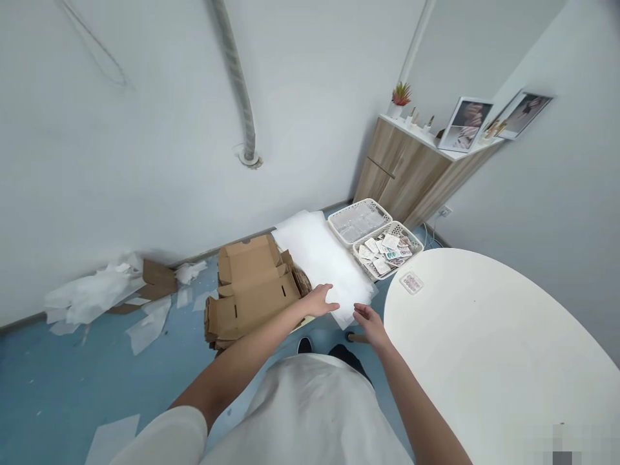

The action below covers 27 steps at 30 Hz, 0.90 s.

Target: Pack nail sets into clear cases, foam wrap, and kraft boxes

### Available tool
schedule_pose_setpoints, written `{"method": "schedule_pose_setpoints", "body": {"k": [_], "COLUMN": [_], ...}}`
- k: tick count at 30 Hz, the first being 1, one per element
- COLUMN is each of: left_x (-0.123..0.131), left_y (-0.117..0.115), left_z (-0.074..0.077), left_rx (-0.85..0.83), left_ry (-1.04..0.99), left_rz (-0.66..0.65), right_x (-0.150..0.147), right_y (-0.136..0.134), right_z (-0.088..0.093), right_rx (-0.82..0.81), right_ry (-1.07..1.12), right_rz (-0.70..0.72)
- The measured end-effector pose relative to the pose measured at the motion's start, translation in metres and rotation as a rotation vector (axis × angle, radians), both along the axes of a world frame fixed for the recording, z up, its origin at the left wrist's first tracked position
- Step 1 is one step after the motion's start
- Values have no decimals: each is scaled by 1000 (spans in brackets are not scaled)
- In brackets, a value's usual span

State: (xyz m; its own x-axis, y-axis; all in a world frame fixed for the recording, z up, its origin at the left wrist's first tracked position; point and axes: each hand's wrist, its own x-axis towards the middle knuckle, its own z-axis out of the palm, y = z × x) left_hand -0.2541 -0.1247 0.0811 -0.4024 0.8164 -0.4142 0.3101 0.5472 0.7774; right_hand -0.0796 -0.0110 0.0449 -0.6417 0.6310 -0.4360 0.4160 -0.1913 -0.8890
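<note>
A stack of white foam sheets (317,255) lies on the floor by the wall, between flattened cardboard boxes (252,287) and two white baskets. The left hand (320,301) rests flat and open on the stack's near edge. The right hand (371,323) hangs at the near corner with its fingers curled, though I cannot tell whether it grips a sheet. The far basket (359,220) holds clear bags and the near basket (388,249) holds small packets. One packet (411,282) lies on the white table (494,342).
</note>
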Motion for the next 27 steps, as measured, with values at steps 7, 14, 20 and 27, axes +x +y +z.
{"method": "schedule_pose_setpoints", "body": {"k": [7, 14, 20, 27], "left_x": [-14, -37, -61, -72], "left_y": [16, 41, 81, 111], "left_z": [-15, -25, -57, -92], "left_rx": [63, -47, -163, -219], "left_ry": [-194, -316, -412, -449], "left_rz": [179, 376, 497, 631], "right_x": [-18, -72, -126, -159], "right_y": [2, 35, 63, 78], "right_z": [-12, -16, -39, -71], "right_rx": [25, 3, 140, 305], "right_ry": [-113, -151, -214, -300], "right_rz": [60, 54, 260, 440]}}
